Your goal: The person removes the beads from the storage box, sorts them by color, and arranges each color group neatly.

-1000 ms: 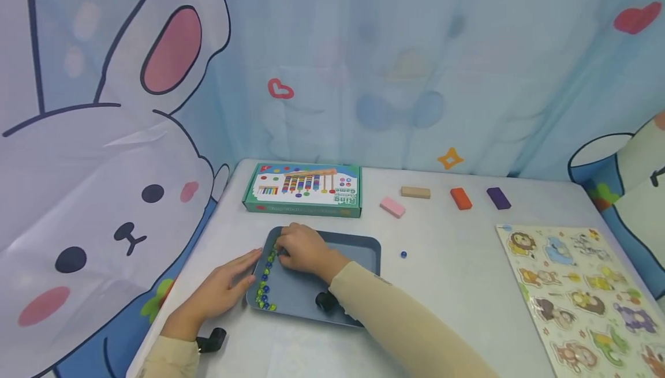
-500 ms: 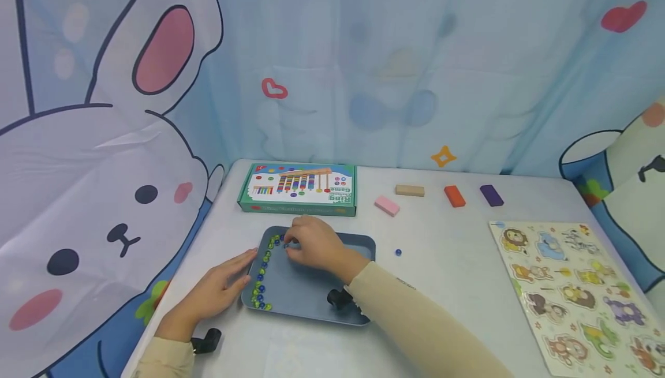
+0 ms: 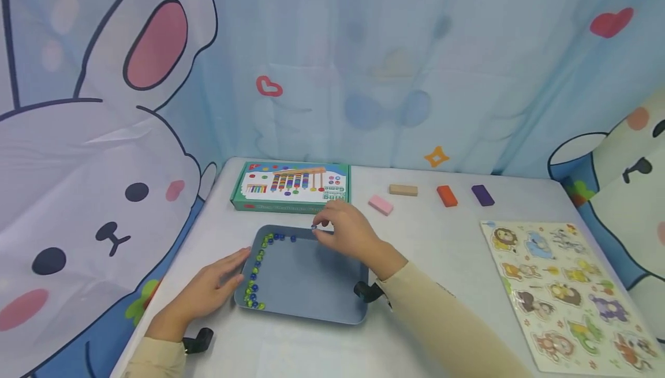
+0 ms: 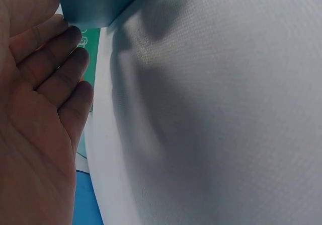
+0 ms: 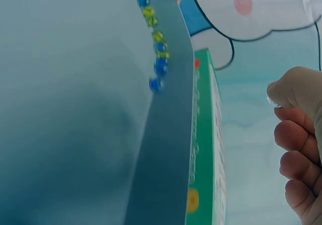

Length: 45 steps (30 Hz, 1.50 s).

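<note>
A grey-blue tray lies on the white table, with several blue and green-yellow glass marbles lined along its left side and into its far left corner. One blue marble sits a little apart at the tray's far edge. Over that edge my right hand pinches a small marble between thumb and forefinger; mostly covered, it shows as a clear glint. My left hand rests against the tray's left rim with fingers extended; the palm faces the tray.
Behind the tray stands a green game box. To its right lie pink, tan, orange and purple blocks. An animal puzzle board lies at the right. A printed curtain hangs behind.
My right hand has moved right and up from the tray's far left corner, marble between its fingers. The loose blue marble on the table is now out of sight. The left hand stays put.
</note>
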Tool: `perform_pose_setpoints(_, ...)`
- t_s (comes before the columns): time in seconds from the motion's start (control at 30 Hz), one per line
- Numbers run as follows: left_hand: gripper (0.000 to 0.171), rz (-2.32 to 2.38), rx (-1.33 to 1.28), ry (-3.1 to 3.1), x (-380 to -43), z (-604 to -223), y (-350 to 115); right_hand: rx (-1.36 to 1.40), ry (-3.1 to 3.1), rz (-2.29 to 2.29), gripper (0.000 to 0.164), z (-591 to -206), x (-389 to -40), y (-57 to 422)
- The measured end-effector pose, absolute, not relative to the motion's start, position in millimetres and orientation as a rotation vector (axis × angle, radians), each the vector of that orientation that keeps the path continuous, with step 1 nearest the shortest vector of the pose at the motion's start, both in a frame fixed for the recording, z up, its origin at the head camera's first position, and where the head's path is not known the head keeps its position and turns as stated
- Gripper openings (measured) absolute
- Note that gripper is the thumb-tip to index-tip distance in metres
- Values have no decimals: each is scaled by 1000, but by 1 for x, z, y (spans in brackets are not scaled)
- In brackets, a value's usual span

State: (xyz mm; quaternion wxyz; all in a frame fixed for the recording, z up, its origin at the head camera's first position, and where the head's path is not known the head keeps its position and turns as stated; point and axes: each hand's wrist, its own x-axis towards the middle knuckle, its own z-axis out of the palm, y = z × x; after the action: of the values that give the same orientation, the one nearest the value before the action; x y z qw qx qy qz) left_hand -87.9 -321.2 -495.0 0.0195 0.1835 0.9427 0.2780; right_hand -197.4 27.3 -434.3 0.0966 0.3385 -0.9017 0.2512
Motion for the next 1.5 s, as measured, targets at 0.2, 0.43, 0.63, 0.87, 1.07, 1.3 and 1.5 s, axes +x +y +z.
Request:
perform_pose_setpoints(0.2,55,900,578,2912,-89,-495,-322,896,-2666,763,8,-435,-199,57)
perform_pose_setpoints(0.43,55,886,570,2915,-88,-495,-322,745,-2702,759,13,-439,-199,93)
perform_pose_setpoints(0.63,55,868,574,2922,-88,-493,-322,617,-2763,741,14,-444,-197,121)
perform_pose_setpoints(0.87,55,838,542,2919,-89,-493,-321,513,-2825,747,14,-459,-193,149)
perform_pose_setpoints(1.07,55,882,539,2896,-88,-494,-321,446,-2903,731,14,-475,-186,165)
perform_pose_setpoints(1.3,55,880,528,2895,-87,-493,-320,383,-2977,701,14,-490,-180,176)
perform_pose_setpoints(1.5,55,863,520,2904,-87,-492,-320,411,-3001,676,11,-499,-179,183)
